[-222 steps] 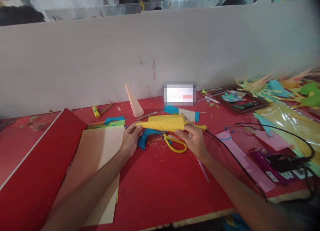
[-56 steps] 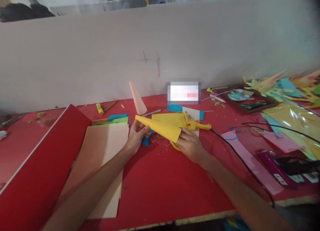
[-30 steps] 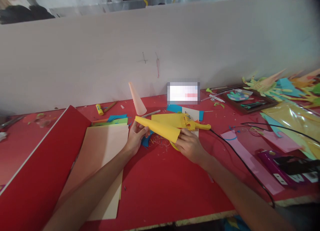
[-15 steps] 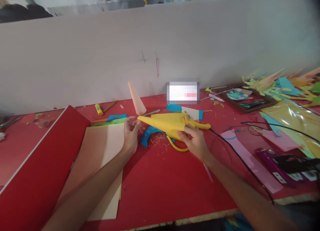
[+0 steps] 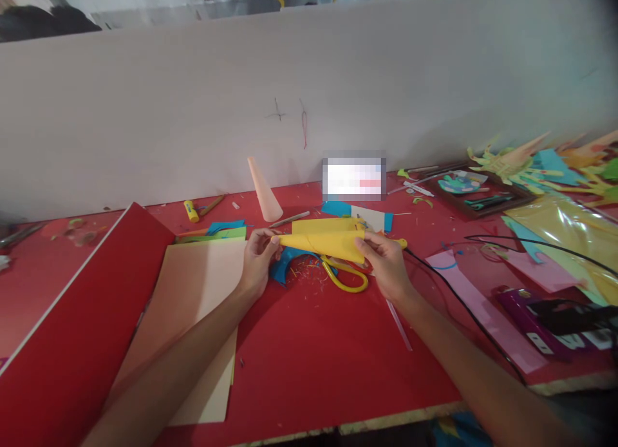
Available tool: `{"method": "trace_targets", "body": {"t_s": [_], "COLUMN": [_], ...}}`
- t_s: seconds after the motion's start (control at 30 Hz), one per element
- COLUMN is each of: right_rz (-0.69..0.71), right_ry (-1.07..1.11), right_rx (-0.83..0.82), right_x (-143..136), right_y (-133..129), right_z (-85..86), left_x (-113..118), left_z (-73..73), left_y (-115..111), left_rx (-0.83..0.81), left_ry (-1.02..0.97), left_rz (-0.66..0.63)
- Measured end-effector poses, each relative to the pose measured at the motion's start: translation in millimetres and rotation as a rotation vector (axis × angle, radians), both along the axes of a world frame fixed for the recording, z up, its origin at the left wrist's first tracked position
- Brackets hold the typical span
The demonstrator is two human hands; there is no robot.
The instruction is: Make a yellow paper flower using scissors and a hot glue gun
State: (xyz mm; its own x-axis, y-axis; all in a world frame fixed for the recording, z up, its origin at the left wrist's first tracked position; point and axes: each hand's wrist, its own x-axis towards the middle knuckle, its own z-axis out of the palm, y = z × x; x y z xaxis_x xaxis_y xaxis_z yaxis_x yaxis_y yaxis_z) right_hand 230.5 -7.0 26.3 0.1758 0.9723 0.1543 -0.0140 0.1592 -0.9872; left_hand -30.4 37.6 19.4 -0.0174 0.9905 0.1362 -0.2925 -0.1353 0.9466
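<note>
Both hands hold a rolled yellow paper cone just above the red table, in the middle of the frame.

Head view: the left hand [image 5: 258, 263] pinches the narrow tip of the yellow paper cone [image 5: 324, 244], and the right hand [image 5: 389, 266] pinches its wide end, fingers closed on the edge. The sheet is curled into a cone shape, but its loose flap looks unfixed, so I judge the rolling mostly done and the seam left to close. Below the cone lie yellow scissors [image 5: 348, 278] on a blue paper scrap [image 5: 284, 268], with bits of trimmings around. A finished pink cone [image 5: 263, 190] stands upright behind, near the white wall. A beige sheet [image 5: 203, 305] lies at lower left, a black cable [image 5: 458, 305] at right.
</note>
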Motion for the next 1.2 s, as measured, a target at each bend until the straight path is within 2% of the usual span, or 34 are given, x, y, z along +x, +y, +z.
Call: {"method": "trace_targets", "body": {"t_s": [0.17,0.4,0.57,0.67,0.83,0.93,1.03,1.2], "right_rz": [-0.015,-0.175,-0.056,-0.059,-0.11,-0.152,-0.157,-0.263], "right_ry": [0.04,-0.06,-0.2,-0.237,-0.32,-0.382,-0.446,-0.73], "right_rx": [0.006,0.115,0.19,0.201,0.246,0.272,0.318,0.553], "right_x": [1.4,8.4,5.9,4.1,6.0,5.5,4.0,4.8], "right_y": [2.4,6.2,3.5,3.0,5.8,6.3,3.9,-4.4], "right_z": [-2.8,-11.4,-4.0,-3.7,-13.4,-19.5,-18.1,-2.7], "left_x": [-0.2,-0.9,-0.6,0.0,-0.7,-1.8,-2.3,-0.6], "left_z": [-0.8,-6.1,-5.5,-4.1,-2.5,-1.0,-0.1,-1.4], "left_y": [-1.5,-2.6,-2.1,-2.2,-5.3,-8.6,-10.7,-10.1], "left_rx": [0.013,0.054,0.071,0.082,0.092,0.116,0.117,0.122], "left_ry": [0.063,0.228,0.238,0.263,0.399,0.549,0.679,0.694], "left_rz": [-0.049,-0.063,-0.075,-0.115,-0.235,-0.366,-0.463,-0.364]}}
